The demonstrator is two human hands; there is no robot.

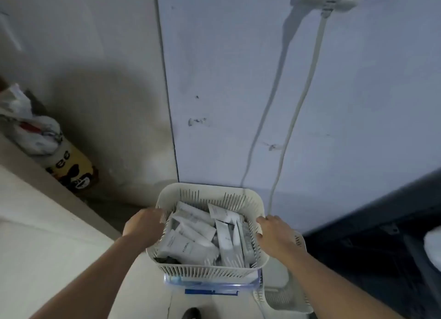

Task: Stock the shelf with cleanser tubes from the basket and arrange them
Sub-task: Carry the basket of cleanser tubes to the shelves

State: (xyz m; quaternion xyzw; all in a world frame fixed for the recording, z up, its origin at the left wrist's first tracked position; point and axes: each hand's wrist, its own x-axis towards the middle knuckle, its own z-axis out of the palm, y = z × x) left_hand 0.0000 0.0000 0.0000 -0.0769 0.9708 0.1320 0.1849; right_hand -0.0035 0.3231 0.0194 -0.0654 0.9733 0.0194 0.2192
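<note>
A cream slotted plastic basket [210, 193] sits low in the middle of the view, filled with several white and grey cleanser tubes [191, 244] lying in a loose heap. My left hand [143, 225] grips the basket's left rim. My right hand [274, 232] grips its right rim, fingers curled over the edge. Both forearms reach in from the bottom corners. No shelf is visible.
A clear plastic container with a blue label [212, 284] lies under the basket. A second cream basket [286, 297] sits lower right. A white cable [303, 99] runs down the wall. A yellow bag [74, 168] stands at left, dark furniture [381, 247] at right.
</note>
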